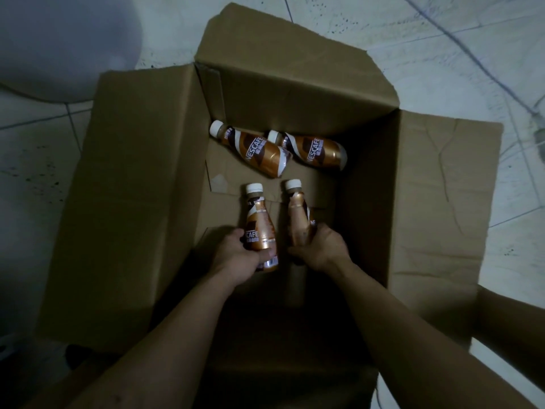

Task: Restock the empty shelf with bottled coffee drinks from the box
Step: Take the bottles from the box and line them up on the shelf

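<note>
A large open cardboard box [368, 202] sits on the floor below me. Both my arms reach into it. My left hand [236, 255] grips the lower body of a brown bottled coffee drink [259, 219] with a white cap pointing away from me. My right hand [320, 247] grips a second coffee bottle [298, 211] the same way, just to the right. Two more coffee bottles lie on their sides at the far end of the box bottom, one [250, 149] on the left and one [312, 150] on the right, touching each other.
The box flaps [132, 172] are folded out on all sides over a pale tiled floor [442, 39]. A large white rounded object [59, 45] stands at the top left. No shelf is in view.
</note>
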### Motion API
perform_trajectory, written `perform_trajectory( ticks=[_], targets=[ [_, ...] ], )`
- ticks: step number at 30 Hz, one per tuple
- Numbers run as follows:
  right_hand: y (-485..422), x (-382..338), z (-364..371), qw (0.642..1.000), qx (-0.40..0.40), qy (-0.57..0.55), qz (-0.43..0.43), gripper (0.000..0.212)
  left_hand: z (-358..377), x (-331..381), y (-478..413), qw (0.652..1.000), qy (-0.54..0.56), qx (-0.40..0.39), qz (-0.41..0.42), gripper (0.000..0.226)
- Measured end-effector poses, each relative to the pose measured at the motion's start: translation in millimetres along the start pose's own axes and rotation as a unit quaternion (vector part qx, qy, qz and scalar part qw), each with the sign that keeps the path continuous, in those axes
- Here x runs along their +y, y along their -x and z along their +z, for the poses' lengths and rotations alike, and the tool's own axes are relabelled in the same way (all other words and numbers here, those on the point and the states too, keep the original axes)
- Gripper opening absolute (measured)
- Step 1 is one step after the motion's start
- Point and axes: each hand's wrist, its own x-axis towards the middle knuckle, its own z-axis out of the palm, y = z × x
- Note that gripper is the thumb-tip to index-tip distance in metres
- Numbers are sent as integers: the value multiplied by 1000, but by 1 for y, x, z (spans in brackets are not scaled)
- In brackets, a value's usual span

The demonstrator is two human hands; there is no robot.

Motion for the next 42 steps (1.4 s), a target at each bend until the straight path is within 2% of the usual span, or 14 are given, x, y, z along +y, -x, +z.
perform_trajectory(
  ticks=[2,4,6,9,14,18,26,31,42],
  targets=[
    [9,4,-4,993,-71,-97,11,56,-1,6,5,1000,9,-13,4,86],
    [24,8,-11,981,-95,-169,-4,52,-6,18,16,999,9,-28,14,89],
    [41,5,-21,969,-84,-229,-29,53,-16,36,29,998,-24,-45,43,93],
    [65,-8,-44,957,-63,-273,-79,52,-31,74,57,989,-83,-41,116,86],
    [131,-32,-103,934,20,-291,-205,56,-46,133,133,971,-51,3,236,81],
    [209,-50,-152,903,49,-305,-297,47,-64,167,224,944,-49,34,325,80],
    [363,-76,-204,822,123,-299,-468,46,-102,192,399,867,-44,135,478,70],
    [441,-81,-225,770,141,-281,-556,46,-115,193,484,824,-27,187,535,61],
    [573,-77,-245,669,200,-239,-674,54,-131,167,629,696,12,331,637,73]
  ],
)
